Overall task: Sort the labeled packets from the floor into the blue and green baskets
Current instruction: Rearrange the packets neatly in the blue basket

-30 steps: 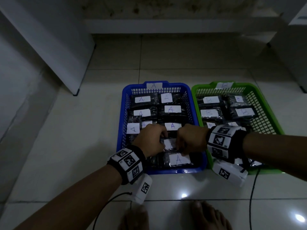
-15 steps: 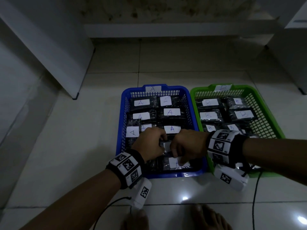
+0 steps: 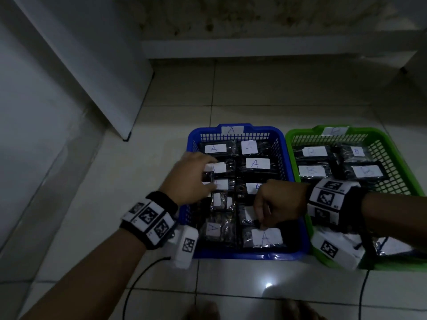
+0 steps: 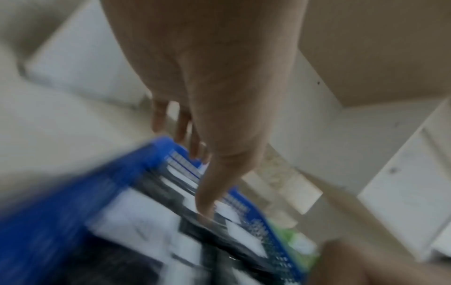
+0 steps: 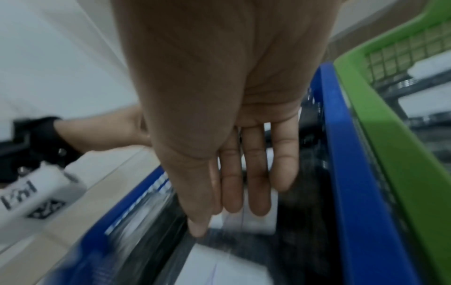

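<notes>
Final tidying: left hand (image 3: 189, 179) and right hand (image 3: 277, 204), fingers extended, holding nothing, press A-labelled packets (image 3: 265, 236) flat in blue basket (image 3: 235, 255), lower centre; next, withdraw.

The shiny pale tiled floor (image 3: 143, 172) has thin dark lines between its tiles. A small bright spot of light (image 3: 268, 285) shines on it near the bottom. A tall white flat panel (image 3: 87, 65) leans up on the left side. Far back, a stained pale wall (image 3: 254, 17) sits above a low white ledge (image 3: 254, 48).
</notes>
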